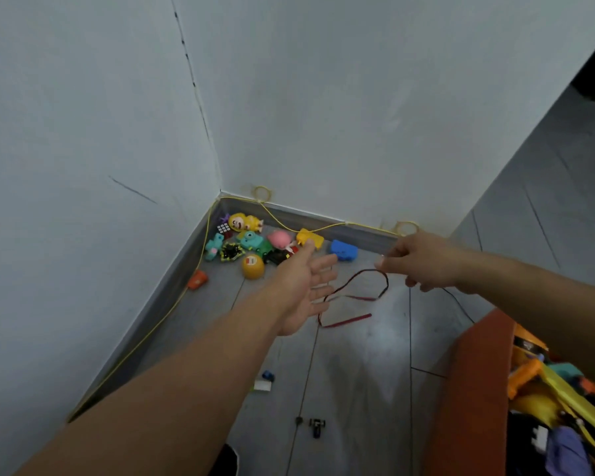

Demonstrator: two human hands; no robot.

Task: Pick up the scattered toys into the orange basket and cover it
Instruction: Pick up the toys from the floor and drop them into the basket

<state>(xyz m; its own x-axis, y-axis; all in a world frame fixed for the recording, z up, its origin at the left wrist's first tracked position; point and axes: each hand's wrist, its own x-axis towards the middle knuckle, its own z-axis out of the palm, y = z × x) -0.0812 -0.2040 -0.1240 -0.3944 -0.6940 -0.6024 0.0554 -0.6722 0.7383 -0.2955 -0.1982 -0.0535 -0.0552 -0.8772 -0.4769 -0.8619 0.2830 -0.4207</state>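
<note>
Two pale walls (323, 97) meet in a far corner, and the left one has a thin dark crack (193, 80). A grey skirting board (375, 240) runs along their foot above the grey tiled floor (358, 355). A yellow cable (368, 227) follows the skirting from near left to far right, with small coils (261, 187) against the far wall.

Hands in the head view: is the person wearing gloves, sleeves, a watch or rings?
No. The left hand and right hand are bare, no gloves. The left forearm and right forearm are uncovered to the frame edge, no sleeves showing. No watch, band or ring is visible.
</note>
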